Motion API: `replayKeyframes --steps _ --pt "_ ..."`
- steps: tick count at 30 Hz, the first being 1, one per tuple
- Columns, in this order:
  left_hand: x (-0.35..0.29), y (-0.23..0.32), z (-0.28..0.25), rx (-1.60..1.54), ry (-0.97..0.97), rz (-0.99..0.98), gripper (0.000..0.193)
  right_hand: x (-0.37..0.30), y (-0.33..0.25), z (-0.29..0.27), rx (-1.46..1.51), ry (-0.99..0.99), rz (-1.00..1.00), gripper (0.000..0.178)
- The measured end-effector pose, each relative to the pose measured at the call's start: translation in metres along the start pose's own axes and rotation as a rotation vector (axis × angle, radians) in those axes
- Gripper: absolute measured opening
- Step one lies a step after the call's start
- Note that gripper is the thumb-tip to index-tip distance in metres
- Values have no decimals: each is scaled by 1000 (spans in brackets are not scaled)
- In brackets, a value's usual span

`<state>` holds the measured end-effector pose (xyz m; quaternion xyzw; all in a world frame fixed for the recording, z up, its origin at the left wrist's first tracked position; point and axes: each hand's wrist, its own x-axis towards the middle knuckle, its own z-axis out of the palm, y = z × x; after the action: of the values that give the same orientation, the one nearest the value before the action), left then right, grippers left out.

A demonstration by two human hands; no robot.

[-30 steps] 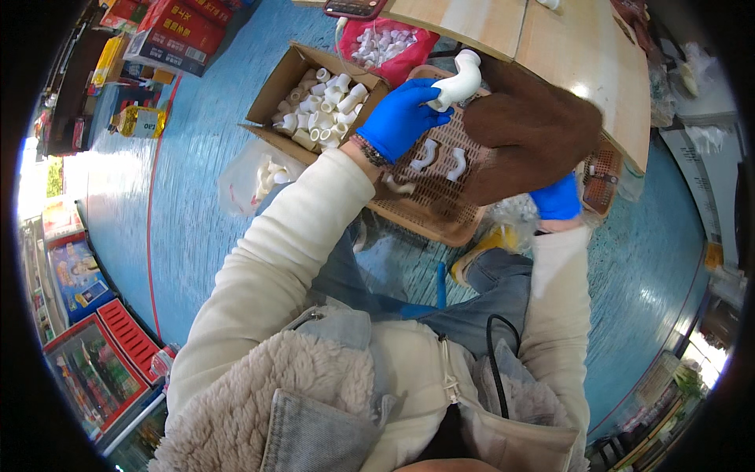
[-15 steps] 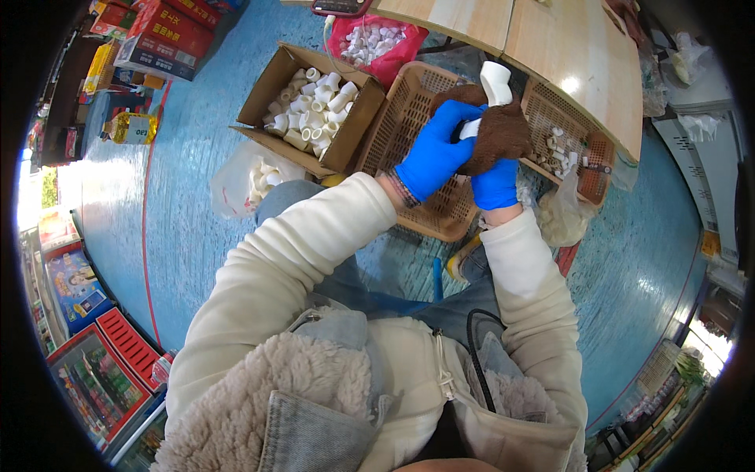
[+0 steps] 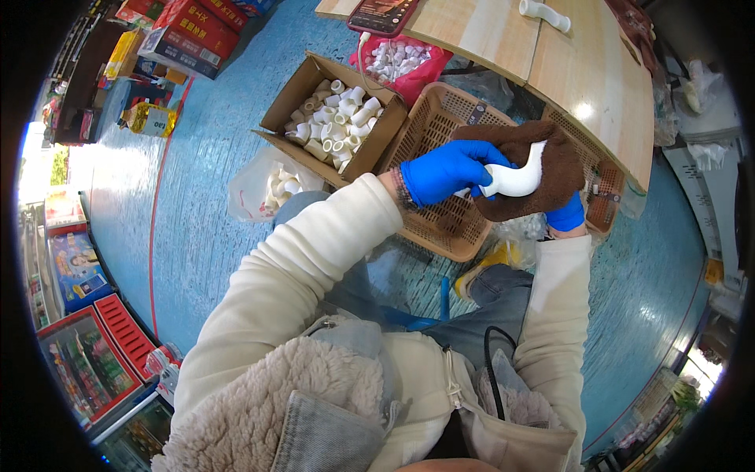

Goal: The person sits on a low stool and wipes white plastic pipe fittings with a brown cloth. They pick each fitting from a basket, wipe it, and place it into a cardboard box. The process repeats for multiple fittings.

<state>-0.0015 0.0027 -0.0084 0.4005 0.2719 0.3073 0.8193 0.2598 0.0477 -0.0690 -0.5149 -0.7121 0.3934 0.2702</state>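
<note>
In my blue-gloved left hand (image 3: 448, 171) is one end of a white S-curved pipe fitting (image 3: 519, 181), pinched between thumb and fingers. The fitting's other end points up and lies against a brown cloth (image 3: 561, 173). My right hand (image 3: 566, 216), gloved in blue too, holds that cloth from below and behind; its fingers are hidden by the folds. Both hands are above a tan plastic basket (image 3: 447, 245), beside the table edge.
A cardboard box (image 3: 314, 167) of white pipe fittings stands left of the basket, near a clear bag (image 3: 244, 197) and a pink bag (image 3: 434, 72) of small white pieces. On the wooden table (image 3: 586, 82) lie a phone (image 3: 383, 16) and another white fitting (image 3: 544, 14). A second basket (image 3: 604, 206) is partly hidden.
The cloth has spread open and shifted right with my right hand. The fitting has come down from upright and now lies across the cloth's front. The view has shifted too.
</note>
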Motion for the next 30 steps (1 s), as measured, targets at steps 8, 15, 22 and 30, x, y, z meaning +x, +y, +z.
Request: replayKeyframes --steps 8,15,22,30 --pt "-2 -7 3 1428 68 497 30 -10 4 25 5 -62 99 35" --pt "-2 -1 -4 259 102 116 38 -2 33 20 -5 24 -86 37" --pt "13 -9 -17 -114 165 279 46 -4 -22 22 161 224 -66 33" --pt "19 -74 -48 1036 -22 47 37 -7 -56 27 391 250 -35 30"
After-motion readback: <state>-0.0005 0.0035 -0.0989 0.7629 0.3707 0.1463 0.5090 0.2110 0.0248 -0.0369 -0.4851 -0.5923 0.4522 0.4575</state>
